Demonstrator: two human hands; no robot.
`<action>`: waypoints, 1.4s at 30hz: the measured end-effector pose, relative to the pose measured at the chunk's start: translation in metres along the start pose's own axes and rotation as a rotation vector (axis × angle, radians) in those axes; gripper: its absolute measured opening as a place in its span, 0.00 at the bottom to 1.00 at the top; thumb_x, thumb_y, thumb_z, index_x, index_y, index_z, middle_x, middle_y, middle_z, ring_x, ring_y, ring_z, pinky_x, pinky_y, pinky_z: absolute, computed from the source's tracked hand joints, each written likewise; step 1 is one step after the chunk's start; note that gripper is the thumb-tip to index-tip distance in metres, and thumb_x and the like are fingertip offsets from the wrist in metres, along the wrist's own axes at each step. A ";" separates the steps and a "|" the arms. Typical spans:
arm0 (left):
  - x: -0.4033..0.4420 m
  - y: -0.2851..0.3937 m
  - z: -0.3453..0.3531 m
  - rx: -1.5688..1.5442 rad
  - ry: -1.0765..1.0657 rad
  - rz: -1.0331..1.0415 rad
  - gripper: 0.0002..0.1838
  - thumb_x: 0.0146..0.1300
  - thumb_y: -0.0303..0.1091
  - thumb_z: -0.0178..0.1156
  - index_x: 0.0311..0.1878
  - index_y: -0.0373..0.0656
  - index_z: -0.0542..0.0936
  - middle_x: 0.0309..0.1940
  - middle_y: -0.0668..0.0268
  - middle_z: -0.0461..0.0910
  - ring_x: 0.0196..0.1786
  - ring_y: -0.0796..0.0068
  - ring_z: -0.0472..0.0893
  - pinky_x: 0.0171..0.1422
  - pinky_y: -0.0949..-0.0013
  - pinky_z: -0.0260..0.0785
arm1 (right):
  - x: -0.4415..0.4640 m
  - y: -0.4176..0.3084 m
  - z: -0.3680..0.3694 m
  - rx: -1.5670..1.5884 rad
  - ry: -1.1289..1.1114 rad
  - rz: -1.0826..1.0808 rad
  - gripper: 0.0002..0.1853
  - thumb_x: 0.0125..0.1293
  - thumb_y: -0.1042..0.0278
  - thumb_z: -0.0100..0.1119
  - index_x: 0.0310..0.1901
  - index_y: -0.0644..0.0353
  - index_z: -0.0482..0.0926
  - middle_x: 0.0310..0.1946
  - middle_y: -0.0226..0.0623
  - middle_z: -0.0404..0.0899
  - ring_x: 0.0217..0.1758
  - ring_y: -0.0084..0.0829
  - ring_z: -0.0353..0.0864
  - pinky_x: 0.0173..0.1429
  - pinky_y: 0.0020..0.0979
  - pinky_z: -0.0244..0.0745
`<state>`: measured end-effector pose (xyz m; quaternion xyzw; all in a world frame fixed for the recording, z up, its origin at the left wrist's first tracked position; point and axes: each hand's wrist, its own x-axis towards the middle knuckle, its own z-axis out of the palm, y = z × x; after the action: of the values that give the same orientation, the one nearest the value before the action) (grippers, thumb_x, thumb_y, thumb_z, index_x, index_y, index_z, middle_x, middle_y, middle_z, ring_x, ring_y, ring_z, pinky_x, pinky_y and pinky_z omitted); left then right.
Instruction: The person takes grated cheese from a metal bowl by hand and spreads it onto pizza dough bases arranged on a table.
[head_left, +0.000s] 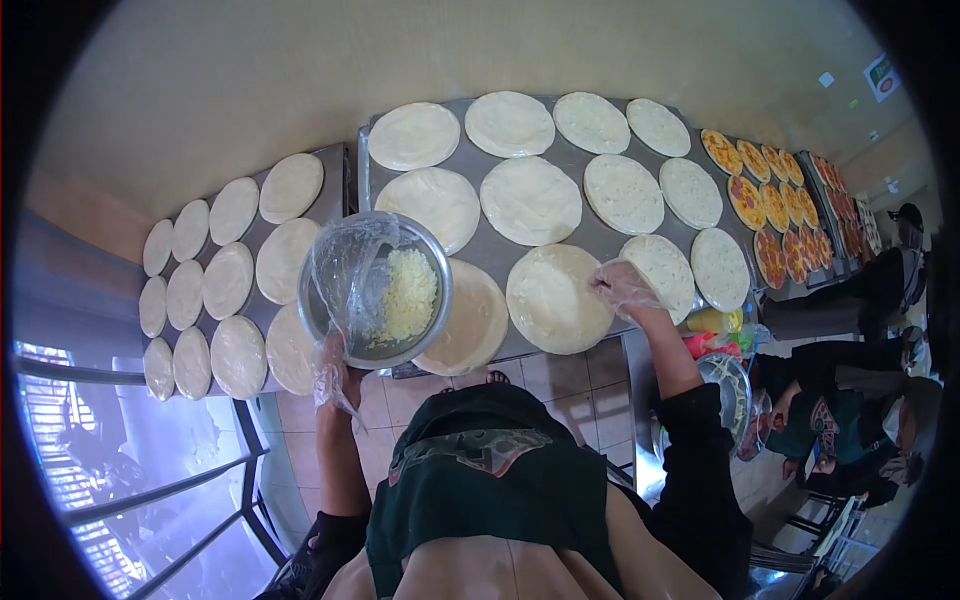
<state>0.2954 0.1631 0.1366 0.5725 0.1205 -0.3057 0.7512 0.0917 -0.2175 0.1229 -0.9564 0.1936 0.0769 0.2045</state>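
Note:
My left hand (pixel 338 372), in a clear plastic glove, grips the near rim of a round metal bowl (pixel 440 325). Inside the bowl lies a heap of pale yellow shreds (pixel 408 295) that look like grated cheese, and clear plastic film (pixel 345 265) hangs over its left part. My right hand (pixel 622 287), also gloved, is above the right edge of a flat dough round (pixel 555 305). Its fingers are drawn together; what they hold, if anything, cannot be made out. Another dough round (pixel 468 325) is partly covered by the bowl.
Metal tables (pixel 470 185) carry several more dough rounds (pixel 530 200). Topped pizzas (pixel 770 205) lie farther right. A yellow bottle (pixel 715 320) and a metal bowl (pixel 725 395) are near my right arm. Another person (pixel 850 420) in a dark green apron is at the right.

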 end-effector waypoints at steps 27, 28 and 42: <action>0.003 -0.030 0.005 0.397 -0.089 -0.037 0.21 0.55 0.43 0.49 0.46 0.37 0.68 0.42 0.57 0.70 0.43 0.64 0.72 0.43 0.62 0.68 | 0.004 -0.231 0.043 -0.038 0.323 -0.521 0.06 0.45 0.74 0.48 0.25 0.66 0.73 0.26 0.45 0.73 0.32 0.40 0.74 0.38 0.34 0.69; -0.010 -0.020 0.007 0.668 -0.202 0.099 0.22 0.54 0.43 0.49 0.47 0.38 0.67 0.44 0.57 0.68 0.46 0.64 0.70 0.47 0.60 0.66 | 0.004 -0.235 0.043 0.050 0.206 -0.487 0.06 0.46 0.74 0.47 0.25 0.65 0.73 0.26 0.45 0.73 0.32 0.40 0.74 0.38 0.35 0.69; -0.004 -0.022 -0.003 0.675 -0.212 0.123 0.21 0.57 0.44 0.46 0.47 0.37 0.67 0.44 0.59 0.69 0.45 0.67 0.71 0.46 0.63 0.67 | 0.022 -0.192 0.010 1.510 -0.326 -0.082 0.12 0.53 0.72 0.53 0.41 0.64 0.73 0.34 0.36 0.74 0.39 0.26 0.73 0.44 0.24 0.68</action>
<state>0.2794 0.1639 0.1204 0.7595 -0.1004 -0.3403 0.5452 0.1879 -0.0588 0.1782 -0.5406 0.1253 0.0563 0.8300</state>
